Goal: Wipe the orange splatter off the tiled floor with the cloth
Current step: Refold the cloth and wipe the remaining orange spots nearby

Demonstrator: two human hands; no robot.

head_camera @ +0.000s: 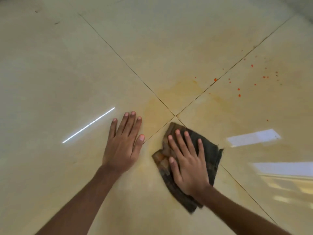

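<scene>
Orange splatter (pixel 238 89) — small bright droplets — dots the glossy beige tiled floor (pixel 50 73) beyond the grout crossing, well apart from the dark, stained folded cloth (pixel 210 150). Right hand (pixel 188 165) presses the cloth flat, fingers (pixel 179 141) spread; left hand (pixel 123 146) rests flat on bare tile, fingers together. Pale orange smear (pixel 179 92) remains — wiping looks partly done.

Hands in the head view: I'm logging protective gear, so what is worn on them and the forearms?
Nothing: the left hand and right hand have no gloves or rings; the left forearm and right forearm show no sleeves, watch or bands.
</scene>
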